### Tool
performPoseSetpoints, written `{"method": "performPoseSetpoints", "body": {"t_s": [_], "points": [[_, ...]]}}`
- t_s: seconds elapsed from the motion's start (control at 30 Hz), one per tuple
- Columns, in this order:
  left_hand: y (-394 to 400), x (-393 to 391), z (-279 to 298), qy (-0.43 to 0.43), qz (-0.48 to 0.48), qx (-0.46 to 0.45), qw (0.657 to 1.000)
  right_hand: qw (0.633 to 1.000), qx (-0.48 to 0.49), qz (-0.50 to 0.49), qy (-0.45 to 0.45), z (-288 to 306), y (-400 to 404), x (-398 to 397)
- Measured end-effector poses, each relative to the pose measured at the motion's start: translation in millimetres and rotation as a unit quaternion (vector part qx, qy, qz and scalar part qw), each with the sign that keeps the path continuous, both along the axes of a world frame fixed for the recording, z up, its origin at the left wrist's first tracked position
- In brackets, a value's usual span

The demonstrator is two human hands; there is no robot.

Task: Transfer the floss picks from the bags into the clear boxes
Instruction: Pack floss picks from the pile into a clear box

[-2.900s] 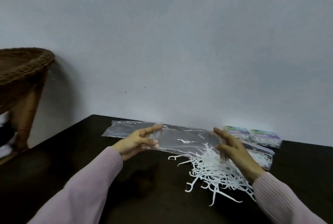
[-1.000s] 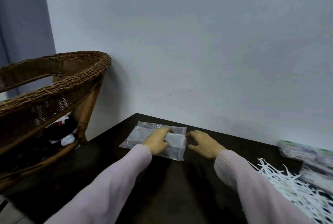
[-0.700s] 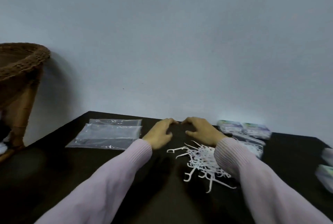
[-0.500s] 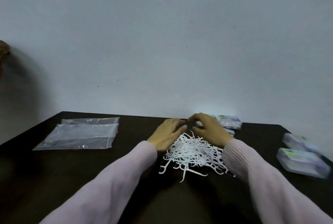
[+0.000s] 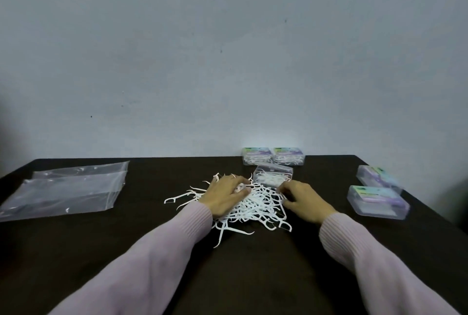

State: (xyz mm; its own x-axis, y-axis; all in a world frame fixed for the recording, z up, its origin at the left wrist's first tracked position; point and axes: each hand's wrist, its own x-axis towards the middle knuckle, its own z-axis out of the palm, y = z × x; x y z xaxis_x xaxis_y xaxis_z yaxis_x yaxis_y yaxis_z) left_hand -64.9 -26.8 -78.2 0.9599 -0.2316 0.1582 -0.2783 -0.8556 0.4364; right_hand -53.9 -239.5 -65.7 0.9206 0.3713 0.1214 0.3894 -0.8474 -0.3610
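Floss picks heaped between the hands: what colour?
White, seen in the head view: floss picks on the dark table.

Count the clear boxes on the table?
5: two side by side at the wall, one just behind the floss pick pile, two at the right edge. None seem hidden.

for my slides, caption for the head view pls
Both hands gather a loose pile of floss picks beside an open clear box.
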Motion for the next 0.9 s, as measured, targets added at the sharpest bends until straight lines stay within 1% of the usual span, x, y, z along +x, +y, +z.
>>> {"method": "performPoseSetpoints", "body": {"t_s": [0.07, 0.3, 0.47, 0.6, 0.73, 0.83, 0.9], "points": [[0, -2, -1, 0.012, 0.008, -0.023, 1.000, 1.000, 0.005, 0.006, -0.001, 0, 2, 1], [15, -2, 1, 0.014, 0.012, -0.039, 0.999, 0.999, 0.015, 0.044, -0.012, -2, 27, 6], [36, -9, 4, 0.011, 0.021, -0.115, 0.993, 0.997, 0.034, 0.067, -0.013, -3, 51, 7], [53, -13, 7, 0.008, 0.028, -0.197, 0.980, 0.994, 0.066, 0.083, -0.004, -3, 64, 11], [64, -17, 10, -0.007, 0.042, -0.229, 0.972, 0.991, 0.087, 0.101, 0.000, 1, 74, 11], [74, -17, 13, -0.005, 0.057, -0.271, 0.961, 0.986, 0.092, 0.137, 0.012, 1, 86, 10], [80, -17, 13, 0.004, 0.050, -0.283, 0.958, 0.987, 0.087, 0.137, 0.010, 0, 92, 9]]}}
